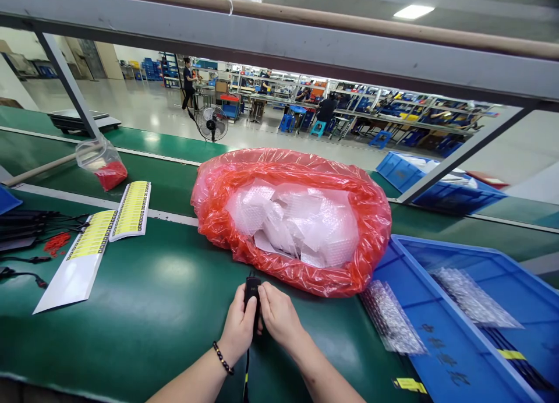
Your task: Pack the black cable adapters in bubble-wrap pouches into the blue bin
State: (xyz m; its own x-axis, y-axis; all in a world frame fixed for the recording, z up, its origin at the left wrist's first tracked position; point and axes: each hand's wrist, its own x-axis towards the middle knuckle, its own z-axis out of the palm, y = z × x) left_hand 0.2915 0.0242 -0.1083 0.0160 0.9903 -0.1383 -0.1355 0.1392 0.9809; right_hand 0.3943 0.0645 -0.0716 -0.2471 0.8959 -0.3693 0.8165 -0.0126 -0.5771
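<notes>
A black power adapter [252,288] is between my two hands, with its plug prongs pointing away from me and a cord with a yellow tag hanging toward me. My left hand [237,327] is wrapped round its left side, thumb on top. My right hand [282,317] pinches its right upper edge; the fingers beneath are partly hidden. Just beyond the adapter sits a red plastic bag [288,280], its rolled-down mouth showing white bubble-wrap pouches [305,222]. The adapter is held above the green work surface [174,333].
Yellow label sheets [94,240], red bits [56,243] and black cabled parts [26,222] lie at left. A blue bin [441,333] with bubble-wrapped items stands at right, a bubble-wrap pouch [391,318] beside it. A metal frame [279,30] crosses overhead. People work far back.
</notes>
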